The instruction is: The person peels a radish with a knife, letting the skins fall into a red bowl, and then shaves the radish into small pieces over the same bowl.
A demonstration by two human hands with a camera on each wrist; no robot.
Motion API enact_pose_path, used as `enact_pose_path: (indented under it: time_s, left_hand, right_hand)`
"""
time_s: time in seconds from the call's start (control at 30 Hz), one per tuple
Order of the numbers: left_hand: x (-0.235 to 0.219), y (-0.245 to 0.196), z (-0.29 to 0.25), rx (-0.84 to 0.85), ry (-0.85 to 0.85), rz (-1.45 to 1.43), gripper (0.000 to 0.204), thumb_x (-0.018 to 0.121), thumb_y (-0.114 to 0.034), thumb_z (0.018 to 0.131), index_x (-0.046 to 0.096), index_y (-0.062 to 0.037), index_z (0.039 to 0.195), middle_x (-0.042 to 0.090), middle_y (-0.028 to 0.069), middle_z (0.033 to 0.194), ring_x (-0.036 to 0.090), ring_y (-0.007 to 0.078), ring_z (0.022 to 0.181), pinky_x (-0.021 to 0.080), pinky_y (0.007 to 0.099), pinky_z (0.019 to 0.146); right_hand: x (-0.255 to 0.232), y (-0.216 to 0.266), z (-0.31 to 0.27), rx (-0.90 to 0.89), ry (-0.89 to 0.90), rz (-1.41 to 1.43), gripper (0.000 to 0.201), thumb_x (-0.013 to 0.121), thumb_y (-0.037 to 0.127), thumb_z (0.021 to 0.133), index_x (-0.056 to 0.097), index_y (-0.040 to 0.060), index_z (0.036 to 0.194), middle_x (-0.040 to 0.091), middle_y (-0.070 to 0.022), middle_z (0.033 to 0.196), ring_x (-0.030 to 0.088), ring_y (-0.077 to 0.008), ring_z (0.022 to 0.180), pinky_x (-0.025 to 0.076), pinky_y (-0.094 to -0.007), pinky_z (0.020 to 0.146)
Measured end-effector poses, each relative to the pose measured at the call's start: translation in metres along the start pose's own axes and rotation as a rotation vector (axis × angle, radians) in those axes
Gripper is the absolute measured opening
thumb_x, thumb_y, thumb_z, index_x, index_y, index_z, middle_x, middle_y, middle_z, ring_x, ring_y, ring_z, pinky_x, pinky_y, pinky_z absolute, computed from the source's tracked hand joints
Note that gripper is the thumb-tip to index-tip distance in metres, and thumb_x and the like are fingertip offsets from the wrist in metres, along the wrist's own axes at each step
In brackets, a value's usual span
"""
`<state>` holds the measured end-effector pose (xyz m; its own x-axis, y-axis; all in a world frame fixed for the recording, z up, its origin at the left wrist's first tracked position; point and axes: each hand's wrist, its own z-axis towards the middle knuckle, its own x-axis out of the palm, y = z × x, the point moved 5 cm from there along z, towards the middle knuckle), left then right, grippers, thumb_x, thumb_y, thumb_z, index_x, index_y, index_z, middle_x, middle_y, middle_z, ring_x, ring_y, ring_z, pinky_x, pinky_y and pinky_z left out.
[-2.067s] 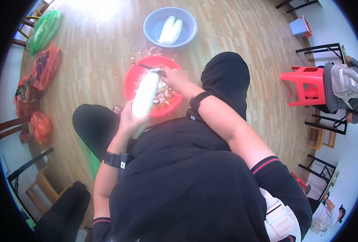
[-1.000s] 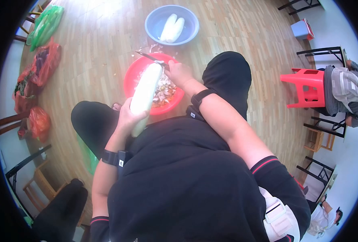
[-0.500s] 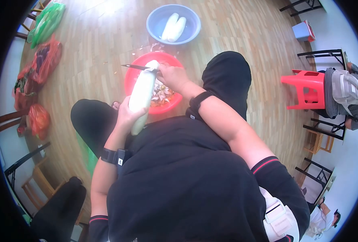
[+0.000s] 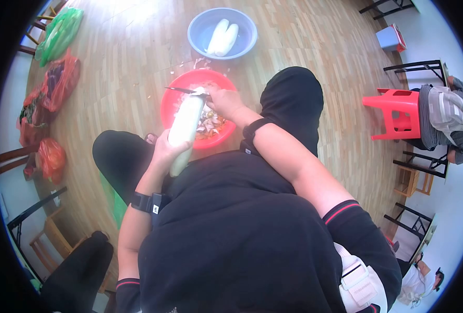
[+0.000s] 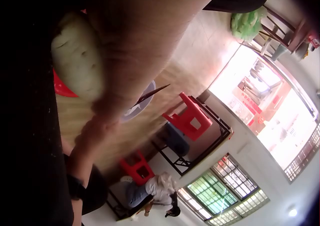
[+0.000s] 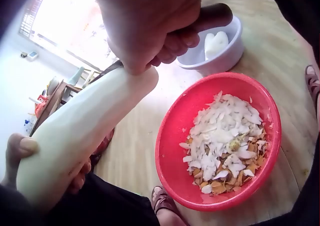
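A long white radish point(image 4: 187, 122) slants up over the red basin, its surface pale and faceted in the right wrist view. My left hand point(image 4: 169, 150) grips it near the lower end, thumb across the top. The fingers of my right hand point(image 4: 225, 101) are curled round the dark handle of a knife point(image 4: 176, 89), whose blade lies across the radish's far end and points left. In the right wrist view, the handle end point(image 6: 217, 16) sticks out past my fist. White and orange-brown peelings point(image 6: 225, 136) lie in the red basin point(image 6: 172, 156) below.
Beyond the red basin stands a blue basin point(image 4: 191, 39) with two white radishes point(image 4: 223, 39). Peel scraps dot the floor point(image 4: 122, 88) between them. My bent knees point(image 4: 292, 99) flank the work. Plastic bags point(image 4: 59, 86) line the left; a red stool point(image 4: 395, 115) and a seated person are right.
The knife blade swung left and toward me across the radish end, then shifted slightly back away. My right hand moved along with it. My left hand kept its grip on the radish.
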<state>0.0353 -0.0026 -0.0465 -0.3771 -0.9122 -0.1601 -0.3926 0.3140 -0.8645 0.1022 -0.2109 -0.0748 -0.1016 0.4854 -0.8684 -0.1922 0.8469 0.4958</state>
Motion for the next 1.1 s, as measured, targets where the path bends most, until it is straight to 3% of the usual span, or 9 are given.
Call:
enact_pose_path:
  time_s: [0.07,0.2,0.27,0.3,0.37,0.57,0.9,0.97,1.1]
  left_hand:
    - [0.0,0.0,-0.001,-0.008,0.003,0.009,0.056,0.072,-0.021,0.065,0.051,0.0091,0.107,0.057,0.0123,0.088,0.058,0.0167,0.073,0.05,0.0304,0.064]
    - [0.001,0.001,-0.002,-0.04,0.028,-0.015,0.055,0.072,-0.02,0.065,0.05,0.0096,0.106,0.056,0.0127,0.087,0.059,0.0179,0.068,0.051,0.0301,0.058]
    - [0.001,0.004,-0.002,-0.067,0.052,-0.014,0.055,0.073,-0.021,0.066,0.05,0.0081,0.107,0.057,0.0125,0.091,0.058,0.0175,0.076,0.049,0.0299,0.066]
    - [0.0,0.006,-0.002,-0.094,0.072,-0.016,0.056,0.073,-0.023,0.066,0.05,0.0066,0.108,0.058,0.0123,0.096,0.057,0.0171,0.085,0.047,0.0298,0.073]
    - [0.0,0.008,-0.002,-0.091,0.08,-0.008,0.055,0.073,-0.023,0.066,0.05,0.0067,0.107,0.058,0.012,0.095,0.057,0.0168,0.085,0.047,0.0297,0.073]
    - [0.0,0.009,-0.006,-0.114,0.086,0.011,0.053,0.072,-0.022,0.066,0.052,0.0067,0.106,0.058,0.0112,0.094,0.057,0.0164,0.084,0.046,0.0298,0.074]
    - [0.0,-0.006,-0.012,-0.075,0.056,0.134,0.054,0.071,-0.02,0.065,0.052,0.0061,0.107,0.058,0.0107,0.094,0.056,0.0164,0.087,0.046,0.0296,0.076]
    - [-0.002,-0.007,-0.013,-0.028,0.058,0.108,0.055,0.071,-0.02,0.065,0.051,0.0057,0.109,0.057,0.0105,0.096,0.056,0.0162,0.088,0.045,0.0297,0.077]
    - [-0.006,-0.004,-0.012,0.038,0.046,0.086,0.058,0.072,-0.02,0.065,0.049,0.0041,0.113,0.056,0.01,0.099,0.054,0.0163,0.092,0.044,0.0303,0.08]
  right_hand:
    - [0.005,-0.005,-0.001,0.087,0.135,-0.018,0.044,0.057,0.028,0.081,0.047,0.0084,0.119,0.064,-0.0163,0.083,0.063,-0.0328,0.076,0.05,-0.0441,0.068]
    - [0.004,-0.009,-0.001,0.159,0.173,-0.042,0.039,0.057,0.028,0.08,0.052,0.0077,0.113,0.064,-0.0166,0.084,0.063,-0.0334,0.078,0.05,-0.0446,0.069]
    - [0.015,-0.015,-0.002,0.228,0.276,0.02,0.036,0.057,0.036,0.081,0.062,0.0037,0.097,0.061,-0.0176,0.102,0.061,-0.0314,0.092,0.05,-0.0435,0.077]
    - [0.019,-0.018,-0.002,0.231,0.274,0.021,0.036,0.057,0.036,0.081,0.062,0.0037,0.097,0.061,-0.0176,0.102,0.061,-0.0314,0.092,0.05,-0.0435,0.077]
    - [0.025,-0.022,-0.003,0.198,0.224,0.075,0.028,0.056,0.027,0.079,0.063,0.0056,0.096,0.064,-0.0192,0.083,0.062,-0.0335,0.08,0.049,-0.0443,0.072]
    - [0.029,-0.022,-0.004,0.221,0.329,0.139,0.026,0.056,0.024,0.078,0.066,0.0031,0.091,0.063,-0.0219,0.085,0.062,-0.0341,0.081,0.048,-0.0424,0.074]
    - [0.054,-0.044,-0.003,0.227,0.325,0.264,0.032,0.054,0.026,0.079,0.064,0.005,0.101,0.063,-0.0226,0.089,0.061,-0.0341,0.084,0.047,-0.0417,0.078]
    - [0.051,-0.06,-0.01,0.357,0.264,0.282,0.035,0.054,0.028,0.08,0.063,0.0039,0.104,0.063,-0.0228,0.091,0.062,-0.0336,0.085,0.047,-0.0404,0.079]
    - [0.022,-0.031,-0.005,0.287,0.358,0.231,0.037,0.054,0.027,0.08,0.062,0.0017,0.106,0.063,-0.0226,0.093,0.061,-0.0331,0.087,0.047,-0.0399,0.079]
